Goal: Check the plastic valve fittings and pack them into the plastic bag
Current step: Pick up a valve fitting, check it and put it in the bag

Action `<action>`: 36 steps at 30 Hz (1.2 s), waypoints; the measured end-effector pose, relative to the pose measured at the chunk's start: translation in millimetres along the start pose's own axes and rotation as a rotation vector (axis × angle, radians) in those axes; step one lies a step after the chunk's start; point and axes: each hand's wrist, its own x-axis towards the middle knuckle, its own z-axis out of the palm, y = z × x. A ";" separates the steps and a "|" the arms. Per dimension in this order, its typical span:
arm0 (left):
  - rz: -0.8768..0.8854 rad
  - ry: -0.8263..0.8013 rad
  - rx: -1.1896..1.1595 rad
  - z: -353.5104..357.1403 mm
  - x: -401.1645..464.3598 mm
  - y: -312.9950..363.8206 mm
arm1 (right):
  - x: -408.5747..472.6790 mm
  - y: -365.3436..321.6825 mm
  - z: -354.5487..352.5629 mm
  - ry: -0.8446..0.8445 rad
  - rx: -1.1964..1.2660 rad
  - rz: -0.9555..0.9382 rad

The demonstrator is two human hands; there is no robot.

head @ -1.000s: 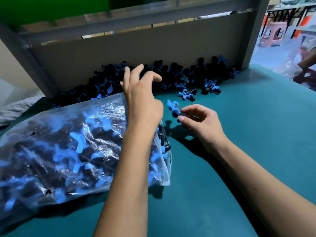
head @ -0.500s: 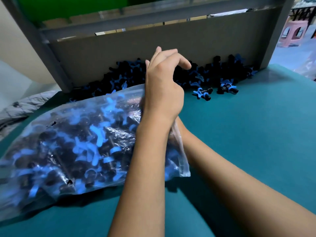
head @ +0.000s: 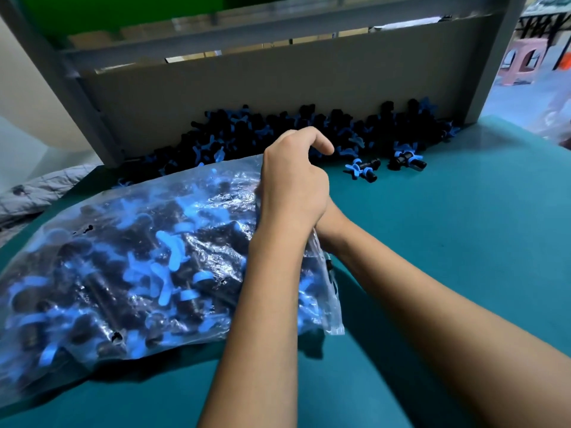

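Observation:
A clear plastic bag point(head: 123, 257), full of black and blue valve fittings, lies on the teal table point(head: 463, 242) at the left. My left hand point(head: 293, 180) sits at the bag's mouth on its right side, fingers curled, gripping the upper plastic edge. My right hand point(head: 332, 223) reaches under the left one into the opening. Only its wrist shows; its fingers and anything they hold are hidden. A heap of loose fittings point(head: 278, 128) lies along the back. Two stray fittings point(head: 363, 169) point(head: 406, 160) lie just in front of the heap.
A grey cardboard wall point(head: 247, 94) in a metal frame stands behind the heap. A grey cloth point(head: 37, 189) lies off the table's left edge. A pink stool point(head: 522, 61) stands far off at the right. Bare teal surface lies right of my arms.
A second ago my right hand pinched a fitting in the open beside the bag; it has since gone under my left hand into the bag's mouth. My left fingers curled onto the edge.

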 end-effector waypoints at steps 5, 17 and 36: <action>-0.114 -0.099 0.009 9.5 -2.2 -11.4 | 14.7 21.0 -32.5 0.144 0.084 -0.096; -0.146 -0.108 0.060 13.1 -6.8 -25.5 | 67.9 103.7 -114.6 0.083 -1.133 0.296; -0.041 -0.206 -0.041 31.9 -10.8 -22.1 | -37.5 72.8 -102.4 0.552 0.491 0.168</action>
